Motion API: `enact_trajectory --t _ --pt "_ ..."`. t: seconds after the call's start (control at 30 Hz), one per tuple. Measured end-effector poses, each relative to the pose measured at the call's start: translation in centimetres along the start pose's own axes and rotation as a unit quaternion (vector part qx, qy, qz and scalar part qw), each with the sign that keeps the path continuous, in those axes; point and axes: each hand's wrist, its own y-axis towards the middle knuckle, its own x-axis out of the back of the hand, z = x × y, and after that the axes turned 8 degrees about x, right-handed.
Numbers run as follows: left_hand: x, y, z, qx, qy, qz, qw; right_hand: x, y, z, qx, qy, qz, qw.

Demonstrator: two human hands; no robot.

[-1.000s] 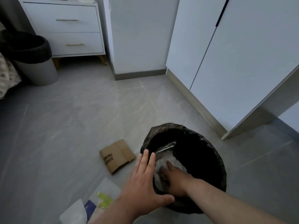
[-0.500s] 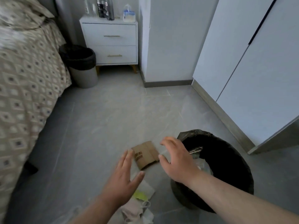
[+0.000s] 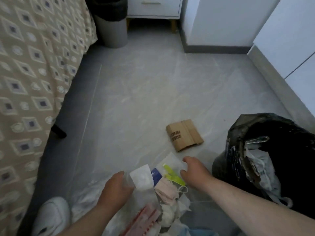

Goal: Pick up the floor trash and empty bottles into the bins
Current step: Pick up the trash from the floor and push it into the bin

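Both hands are down at the trash pile [image 3: 163, 184]. My left hand [image 3: 115, 188] curls at its left edge and my right hand [image 3: 194, 171] at its right. I can't tell if either set of fingers is grasping anything. The cardboard piece [image 3: 185, 134] lies just beyond my right fingers [image 3: 187, 160], and the black-bagged bin [image 3: 242, 123] is to their right.

You've got your left hand [image 3: 115, 188] and right hand [image 3: 194, 171] stretched down low, palms down, fingers curled under, grip unclear.
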Motion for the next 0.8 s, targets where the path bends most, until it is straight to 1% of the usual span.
enact_trajectory --t 0.1,0.17,0.3,0.4,0.47,0.53,0.6,0.67,0.73,0.8 --pt "-0.5 1.2 0.2 -0.029 0.077 -0.037 0.996 -1.8 1.9 -1.0 -0.057 -0.011 0.022 0.998" --pt "-0.8 2.2 0.2 -0.044 0.120 -0.067 0.990 -2.9 2.9 -1.4 -0.084 -0.025 0.021 0.996" --pt "-1.1 3.6 -0.2 -0.041 0.196 -0.064 0.978 -4.7 3.5 -1.7 -0.085 -0.070 -0.038 0.993" --pt "-1.5 4.7 -1.2 -0.082 0.221 -0.085 0.968 -5.7 3.8 -1.9 -0.069 -0.083 -0.063 0.992" --pt "-2.1 5.5 -2.4 -0.131 0.249 -0.071 0.957 -5.9 4.1 -2.0 -0.082 -0.053 -0.074 0.992" --pt "-2.8 6.1 -3.7 -0.160 0.283 -0.045 0.945 -6.0 4.2 -2.0 -0.083 -0.031 -0.073 0.993" --pt "-3.6 6.4 -4.4 -0.170 0.306 -0.040 0.936 -6.3 4.2 -2.3 -0.078 0.014 -0.071 0.994" --pt "-4.1 6.6 -4.7 -0.173 0.303 -0.053 0.936 -6.2 4.1 -2.5 -0.071 0.067 -0.075 0.992" --pt "-4.4 6.8 -4.9 -0.178 0.307 -0.064 0.933 -5.5 4.1 -2.4 -0.060 0.095 -0.085 0.990" --pt "-4.4 6.8 -5.0 -0.188 0.335 -0.069 0.921 -4.8 4.2 -2.3 -0.040 0.116 -0.092 0.988"
